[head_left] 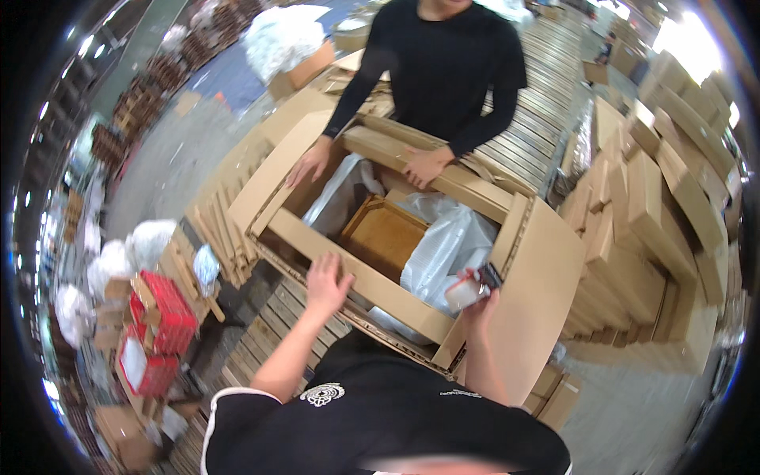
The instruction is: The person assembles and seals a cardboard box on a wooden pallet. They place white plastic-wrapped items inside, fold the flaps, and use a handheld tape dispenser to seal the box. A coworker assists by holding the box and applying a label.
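Note:
A large cardboard box (546, 273) stands in front of me with its flaps folded out. Inside lies a brown wooden piece (381, 237) with a raised rim, with translucent packing film (451, 249) around it. My left hand (326, 283) rests with fingers apart on the near cardboard strip along the box's edge. At the box's near right corner, my right hand (480, 307) is closed around what looks like a tape dispenser (469, 291), with a pale roll and a dark end. Its fingers are partly hidden by it.
Across the box, a co-worker in black (451, 71) has both hands at its far side. Stacked flat cartons (657, 229) crowd the right. Red boxes (166, 317) and cardboard strips (226, 233) lie left. Wooden slats (277, 324) show below the box.

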A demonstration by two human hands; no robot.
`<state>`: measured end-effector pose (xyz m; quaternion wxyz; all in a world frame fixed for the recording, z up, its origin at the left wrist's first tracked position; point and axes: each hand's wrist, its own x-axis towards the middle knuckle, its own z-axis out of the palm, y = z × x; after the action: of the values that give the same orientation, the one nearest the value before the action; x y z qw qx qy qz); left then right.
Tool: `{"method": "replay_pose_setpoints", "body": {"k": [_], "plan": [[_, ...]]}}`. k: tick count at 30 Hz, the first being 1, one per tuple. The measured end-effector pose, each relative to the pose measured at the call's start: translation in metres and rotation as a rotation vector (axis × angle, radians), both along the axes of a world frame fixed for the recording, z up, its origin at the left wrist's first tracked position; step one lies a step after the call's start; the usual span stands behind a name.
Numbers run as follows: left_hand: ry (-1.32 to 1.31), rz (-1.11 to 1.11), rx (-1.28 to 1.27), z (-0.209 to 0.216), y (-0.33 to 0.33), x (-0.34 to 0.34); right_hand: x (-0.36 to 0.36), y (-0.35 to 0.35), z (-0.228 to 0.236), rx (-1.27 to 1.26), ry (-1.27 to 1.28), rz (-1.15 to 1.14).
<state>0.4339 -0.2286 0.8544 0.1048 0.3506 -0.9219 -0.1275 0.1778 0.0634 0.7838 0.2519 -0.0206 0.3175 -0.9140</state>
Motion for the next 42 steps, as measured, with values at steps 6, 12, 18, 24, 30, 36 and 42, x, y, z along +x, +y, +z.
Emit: {"method": "replay_pose_setpoints", "body": {"k": [6,12,18,24,30,36,42], "plan": [[0.356,0.314,-0.148,0.028,-0.115,0.071,0.042,-0.002,0.005,0.394,0.110,0.140],[0.294,0.351,-0.155,0.061,-0.257,0.092,0.009,-0.037,0.059,0.565,0.263,0.057],[0.160,0.115,-0.060,0.026,-0.367,0.062,0.084,-0.140,0.127,0.374,0.348,0.036],[0.169,0.040,-0.117,-0.042,-0.362,0.056,0.225,-0.328,0.127,0.377,0.025,0.176],[0.207,-0.014,0.119,-0.017,-0.381,0.076,0.307,-0.414,0.140,0.321,0.133,0.651],[0.609,0.087,0.465,-0.022,-0.438,0.160,0.287,-0.482,0.144,0.351,0.246,0.746],[0.508,0.199,0.087,-0.104,-0.482,0.213,0.241,-0.637,0.148,0.458,0.537,0.604]]}}
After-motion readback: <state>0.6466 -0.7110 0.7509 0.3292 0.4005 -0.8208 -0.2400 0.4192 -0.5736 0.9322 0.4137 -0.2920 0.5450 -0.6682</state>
